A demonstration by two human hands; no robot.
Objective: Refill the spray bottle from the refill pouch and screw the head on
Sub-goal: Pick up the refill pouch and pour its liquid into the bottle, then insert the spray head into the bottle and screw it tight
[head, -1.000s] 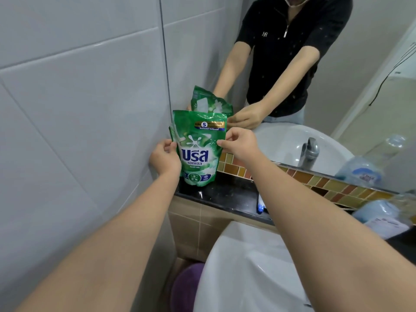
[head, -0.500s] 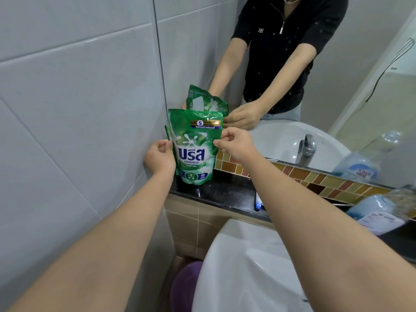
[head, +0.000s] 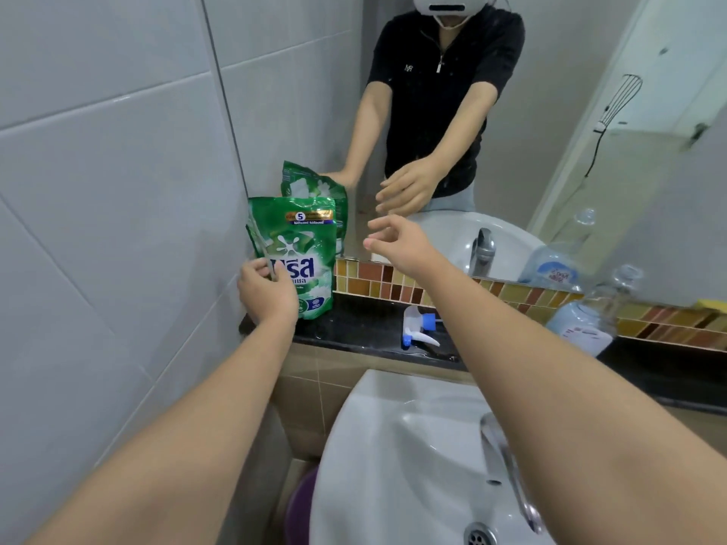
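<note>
Left hand fingers loosely on upright refill pouch; right hand open, empty.

place: home bathroom | lower frame: white washbasin with drain and chrome tap | centre: narrow black counter under a mosaic tile strip | upper right: wall mirror | left: pale glazed wall tiles
</note>
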